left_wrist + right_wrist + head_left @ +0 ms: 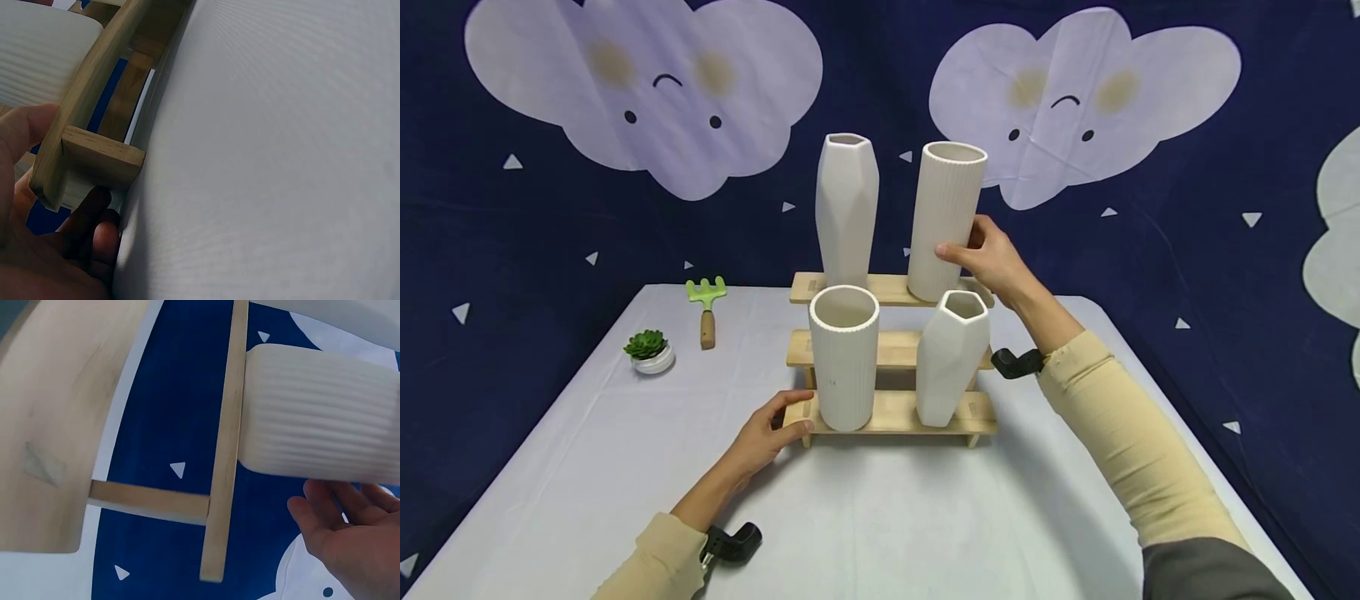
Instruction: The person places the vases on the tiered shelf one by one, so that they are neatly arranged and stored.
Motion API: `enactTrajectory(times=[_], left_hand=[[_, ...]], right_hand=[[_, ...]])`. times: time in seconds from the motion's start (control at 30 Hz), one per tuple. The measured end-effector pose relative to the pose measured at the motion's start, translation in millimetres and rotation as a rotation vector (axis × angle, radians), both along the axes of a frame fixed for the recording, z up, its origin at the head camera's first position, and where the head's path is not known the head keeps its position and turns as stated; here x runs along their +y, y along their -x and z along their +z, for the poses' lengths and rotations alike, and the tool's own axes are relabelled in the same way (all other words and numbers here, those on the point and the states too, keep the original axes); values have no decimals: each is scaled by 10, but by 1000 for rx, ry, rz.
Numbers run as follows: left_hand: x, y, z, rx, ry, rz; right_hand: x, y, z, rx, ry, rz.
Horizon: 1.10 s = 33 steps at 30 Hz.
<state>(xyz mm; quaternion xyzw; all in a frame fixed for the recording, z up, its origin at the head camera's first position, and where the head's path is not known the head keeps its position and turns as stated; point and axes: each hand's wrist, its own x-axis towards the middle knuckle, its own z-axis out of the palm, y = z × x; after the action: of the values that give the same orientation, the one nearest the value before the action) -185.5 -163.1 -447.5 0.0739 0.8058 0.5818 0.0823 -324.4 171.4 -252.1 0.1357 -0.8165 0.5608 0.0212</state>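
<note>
My right hand holds a tall white ribbed cylindrical vase on the top tier, thumb across its front. In the right wrist view several fingers lie along the vase's side; the thumb is not visible there. Around the left end of the bottom tier, my left hand grips the three-tier wooden stand, thumb at the board's edge and other fingers below. A faceted vase stands top left. Down on the bottom tier are another ribbed vase and a shorter faceted vase.
To the left on the white tablecloth lie a small potted succulent and a green toy garden fork with a wooden handle. A dark blue cloth with white clouds hangs behind the table.
</note>
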Motion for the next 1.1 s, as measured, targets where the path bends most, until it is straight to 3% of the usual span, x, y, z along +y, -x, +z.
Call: enactTrajectory(times=[0.4,0.77,1.1], left_hand=[[-10,5,24,5,7,-3],[-13,3,5,20,9,-20],[-19,-2,23,44,7,21]], right_hand=[[279,-206,-91,12,58,-39],[505,-519,-363,55,113,-59],[602,-707,-546,77,143,-81]])
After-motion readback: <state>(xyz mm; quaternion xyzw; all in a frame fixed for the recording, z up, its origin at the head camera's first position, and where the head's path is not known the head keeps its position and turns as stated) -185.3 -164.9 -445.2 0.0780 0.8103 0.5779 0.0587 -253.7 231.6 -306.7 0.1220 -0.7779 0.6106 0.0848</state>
